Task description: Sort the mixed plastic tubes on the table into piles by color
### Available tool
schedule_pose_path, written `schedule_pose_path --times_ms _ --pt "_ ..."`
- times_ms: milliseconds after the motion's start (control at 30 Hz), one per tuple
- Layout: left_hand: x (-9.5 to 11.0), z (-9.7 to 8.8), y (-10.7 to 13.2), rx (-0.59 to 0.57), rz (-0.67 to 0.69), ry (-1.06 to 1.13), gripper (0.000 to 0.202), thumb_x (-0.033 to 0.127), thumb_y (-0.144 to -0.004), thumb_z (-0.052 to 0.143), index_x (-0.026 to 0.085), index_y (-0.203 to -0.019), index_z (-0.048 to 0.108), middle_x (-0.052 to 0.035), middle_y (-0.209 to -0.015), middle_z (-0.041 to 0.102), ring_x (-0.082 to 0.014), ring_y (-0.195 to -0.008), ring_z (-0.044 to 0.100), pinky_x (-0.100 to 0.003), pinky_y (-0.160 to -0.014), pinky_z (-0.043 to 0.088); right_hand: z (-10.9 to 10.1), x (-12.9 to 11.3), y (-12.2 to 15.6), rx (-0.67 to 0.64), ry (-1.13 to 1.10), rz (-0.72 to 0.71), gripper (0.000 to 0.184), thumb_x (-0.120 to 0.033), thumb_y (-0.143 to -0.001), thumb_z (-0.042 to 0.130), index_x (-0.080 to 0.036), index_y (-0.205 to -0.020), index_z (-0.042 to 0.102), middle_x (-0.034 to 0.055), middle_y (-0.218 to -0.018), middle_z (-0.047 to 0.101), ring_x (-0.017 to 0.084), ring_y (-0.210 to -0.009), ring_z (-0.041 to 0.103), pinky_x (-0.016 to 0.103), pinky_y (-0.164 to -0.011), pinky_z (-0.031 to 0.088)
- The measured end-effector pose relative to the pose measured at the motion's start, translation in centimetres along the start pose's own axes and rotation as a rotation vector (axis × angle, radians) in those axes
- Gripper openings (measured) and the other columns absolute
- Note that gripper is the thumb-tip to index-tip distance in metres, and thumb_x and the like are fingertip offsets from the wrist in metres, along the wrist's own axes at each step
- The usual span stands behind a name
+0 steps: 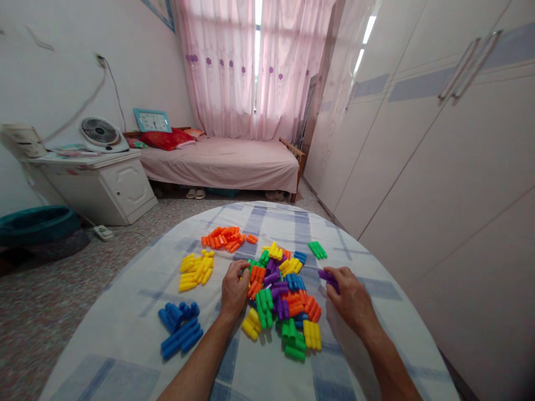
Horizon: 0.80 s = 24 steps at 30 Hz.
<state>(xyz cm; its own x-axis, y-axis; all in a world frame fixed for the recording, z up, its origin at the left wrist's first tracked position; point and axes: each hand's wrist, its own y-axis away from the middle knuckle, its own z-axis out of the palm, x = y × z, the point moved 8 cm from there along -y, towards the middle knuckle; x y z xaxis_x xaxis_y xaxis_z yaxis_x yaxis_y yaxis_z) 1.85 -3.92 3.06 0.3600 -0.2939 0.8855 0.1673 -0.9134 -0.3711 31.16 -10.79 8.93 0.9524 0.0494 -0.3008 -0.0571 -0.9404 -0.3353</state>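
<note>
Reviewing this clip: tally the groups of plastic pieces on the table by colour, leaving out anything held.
Orange pile: 1
Yellow pile: 1
Blue pile: 1
Green group: 1
Mixed-colour heap: 1
Total: 5

Left out: the purple piece in the right hand. Overlap prevents a reliable count of single pieces.

No legible txt, labels or nos. in view, blue-framed clock (pixel 152 120) too blurry
</note>
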Motion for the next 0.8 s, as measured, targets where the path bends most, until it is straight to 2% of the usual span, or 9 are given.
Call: schedule_pose_path --times_ms 133,233,367,533,800 --pt "-0.1 0.0 0.0 -0.009 0.000 0.001 0.018 0.021 -0.078 0.046 0.019 -0.085 0.062 -0.0053 -0.095 0.061 -0.0187 -0.095 0.057 -0.035 -0.088 0.046 0.4 0.9 0.3 -0.099 0.077 0.004 0.033 -0.023 -0.081 0.049 -0.019 -0.111 0.062 0.0077 -0.099 0.059 0.021 -0.093 0.056 0.032 -0.081 0.043" --pt "-0.3 0.1 0.0 -0.016 -0.006 0.003 0.019 0.021 -0.078 0.045 0.018 -0.086 0.062 -0.0055 -0.096 0.061 -0.0185 -0.095 0.056 -0.035 -0.088 0.045 0.7 1.2 0.5 -0.139 0.087 0.001 0.037 -0.017 -0.077 0.049 -0.018 -0.112 0.061 0.0087 -0.103 0.059 0.021 -0.097 0.056 0.032 -0.085 0.042" --pt "-0.4 0.2 0.0 -0.016 -0.001 -0.003 0.018 0.020 -0.077 0.045 0.019 -0.086 0.061 -0.0053 -0.096 0.061 -0.0185 -0.095 0.056 -0.035 -0.088 0.045 0.5 1.8 0.4 -0.114 0.055 0.020 0.036 -0.013 -0.073 0.048 -0.016 -0.107 0.061 0.0086 -0.103 0.061 0.020 -0.098 0.056 0.030 -0.087 0.041" --pt "-0.3 0.1 0.0 -0.013 -0.006 -0.008 0.019 0.020 -0.077 0.045 0.019 -0.086 0.062 -0.0053 -0.097 0.061 -0.0186 -0.096 0.057 -0.035 -0.088 0.045 0.0 2.6 0.4 -0.099 -0.003 0.086 0.026 -0.020 -0.077 0.046 -0.016 -0.098 0.060 0.0085 -0.102 0.061 0.020 -0.096 0.056 0.032 -0.087 0.041" --pt "-0.1 0.1 0.0 -0.011 0.009 0.000 0.019 0.019 -0.077 0.045 0.019 -0.084 0.062 -0.0054 -0.096 0.061 -0.0185 -0.095 0.057 -0.035 -0.088 0.046 -0.6 3.7 0.4 -0.059 -0.089 0.130 0.027 -0.029 -0.079 0.045 -0.017 -0.098 0.060 0.0074 -0.105 0.060 0.020 -0.096 0.056 0.032 -0.087 0.041"
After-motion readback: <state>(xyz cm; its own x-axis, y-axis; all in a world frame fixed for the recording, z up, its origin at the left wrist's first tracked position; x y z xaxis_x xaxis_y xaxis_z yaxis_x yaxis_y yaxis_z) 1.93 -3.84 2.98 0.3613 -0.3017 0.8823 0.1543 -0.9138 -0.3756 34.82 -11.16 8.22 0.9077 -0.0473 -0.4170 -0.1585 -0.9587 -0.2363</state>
